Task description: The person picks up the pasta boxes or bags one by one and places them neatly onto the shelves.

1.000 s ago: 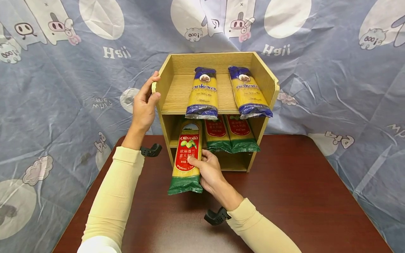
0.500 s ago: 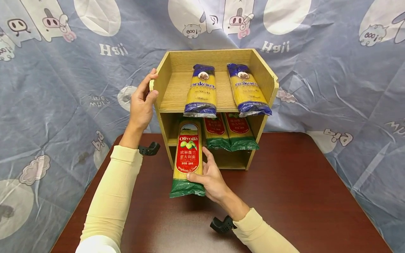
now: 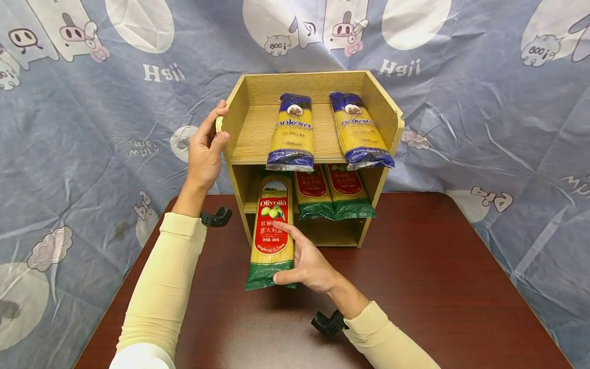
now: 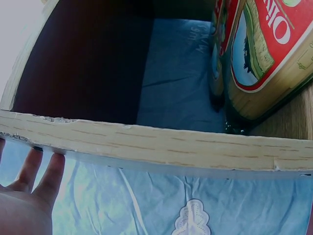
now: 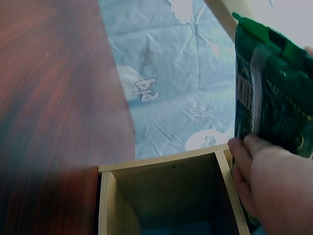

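In the head view, a bag of Olivoilà spaghetti [image 3: 272, 205] with a red label and green ends sticks out of the middle compartment of a wooden shelf [image 3: 262, 138], on its left. My right hand [image 3: 310, 264] holds the bag's right edge near the front end. Its thumb lies on the green end and its index finger on the label; the right wrist view shows other fingers [image 5: 247, 152] against the bag's back. Up on the left, my left hand [image 3: 205, 154] grips the front edge of the shelf's side panel, the thumb in front and fingers partly hidden.
Two more red-label spaghetti bags [image 3: 317, 192] [image 3: 348, 189] lie in the middle compartment to the right. On the top board lie two blue-ended Ankara pasta bags [image 3: 292, 130] [image 3: 361, 130]. The shelf stands on a dark red table [image 3: 438, 266] before a patterned blue cloth [image 3: 484, 128].
My right hand has slid along the spaghetti bag toward its front green end, and its index finger has come over the label. The bag has barely shifted; my left hand keeps its grip.
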Motion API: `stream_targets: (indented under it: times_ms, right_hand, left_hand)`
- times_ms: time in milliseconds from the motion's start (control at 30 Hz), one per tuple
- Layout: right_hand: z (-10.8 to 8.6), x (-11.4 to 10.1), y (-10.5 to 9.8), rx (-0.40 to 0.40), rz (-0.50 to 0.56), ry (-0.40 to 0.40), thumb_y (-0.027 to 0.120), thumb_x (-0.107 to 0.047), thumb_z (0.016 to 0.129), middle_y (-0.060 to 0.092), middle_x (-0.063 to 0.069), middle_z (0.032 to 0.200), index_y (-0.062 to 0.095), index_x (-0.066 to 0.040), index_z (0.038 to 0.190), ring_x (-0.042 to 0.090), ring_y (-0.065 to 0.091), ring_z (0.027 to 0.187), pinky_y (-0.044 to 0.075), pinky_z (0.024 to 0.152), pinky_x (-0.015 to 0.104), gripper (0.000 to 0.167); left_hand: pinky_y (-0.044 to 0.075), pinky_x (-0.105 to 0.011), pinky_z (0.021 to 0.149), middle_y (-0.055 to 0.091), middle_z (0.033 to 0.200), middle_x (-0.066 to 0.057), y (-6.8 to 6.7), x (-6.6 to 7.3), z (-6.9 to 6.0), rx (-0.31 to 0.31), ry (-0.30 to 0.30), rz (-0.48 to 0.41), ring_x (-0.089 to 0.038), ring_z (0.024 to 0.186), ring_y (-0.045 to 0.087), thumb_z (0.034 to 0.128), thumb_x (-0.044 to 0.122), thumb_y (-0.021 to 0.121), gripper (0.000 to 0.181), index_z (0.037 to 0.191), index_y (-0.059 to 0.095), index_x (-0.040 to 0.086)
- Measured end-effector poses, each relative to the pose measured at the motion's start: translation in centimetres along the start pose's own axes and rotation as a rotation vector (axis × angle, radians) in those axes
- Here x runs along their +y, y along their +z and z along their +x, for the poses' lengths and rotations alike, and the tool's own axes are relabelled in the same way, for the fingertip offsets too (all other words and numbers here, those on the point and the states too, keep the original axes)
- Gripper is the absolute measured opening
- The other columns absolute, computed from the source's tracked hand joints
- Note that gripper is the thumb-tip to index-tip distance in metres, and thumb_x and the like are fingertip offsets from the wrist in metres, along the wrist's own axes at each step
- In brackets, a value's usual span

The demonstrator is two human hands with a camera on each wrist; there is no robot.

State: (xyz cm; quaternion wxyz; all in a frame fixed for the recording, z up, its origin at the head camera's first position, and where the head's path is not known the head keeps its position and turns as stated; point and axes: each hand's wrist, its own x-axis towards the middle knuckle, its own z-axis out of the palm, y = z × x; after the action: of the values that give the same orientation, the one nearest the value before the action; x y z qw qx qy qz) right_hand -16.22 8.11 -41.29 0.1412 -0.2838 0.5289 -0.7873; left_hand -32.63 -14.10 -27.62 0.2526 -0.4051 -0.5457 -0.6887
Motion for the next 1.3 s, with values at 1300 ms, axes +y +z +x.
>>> stream_targets:
  times_ms: [1300]
  right_hand:
    - [4.8, 0.0, -1.0, 0.541, -0.261, 0.048, 0.073, 0.010, 0.075, 0.064, 0.019, 0.114, 0.057, -0.003, 0.132, 0.023, 0.067, 0.089, 0.054, 0.067, 0.026, 0.060]
  left_hand:
    - [0.026, -0.041, 0.120, 0.043, 0.155, -0.024, 0.0, -0.1, 0.1, -0.001, 0.028, 0.014, -0.028, 0.148, 0.035, 0.0960, 0.027, 0.073, 0.048, 0.133, 0.062, -0.002]
